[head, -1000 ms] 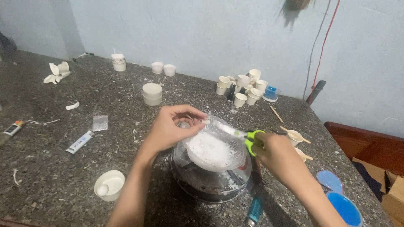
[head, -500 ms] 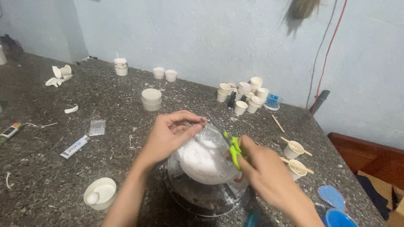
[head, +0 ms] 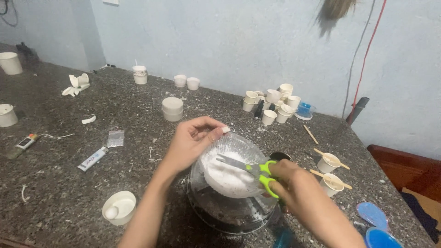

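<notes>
Scissors point(head: 250, 171) with green handles, gripped in the right hand point(head: 294, 188), bite into a plastic bag of white powder point(head: 227, 167) that the left hand point(head: 193, 140) pinches taut over a glass bowl point(head: 229, 211) on the bench point(head: 69, 183).

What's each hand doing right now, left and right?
Left hand: closed, pinching the edge of a clear plastic bag of white powder.
Right hand: closed on green-handled scissors.

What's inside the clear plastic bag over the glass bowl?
White powdery solid fills the clear plastic bag; the green-handled scissors lie across it. The glass bowl's contents beneath are mostly hidden.
</notes>
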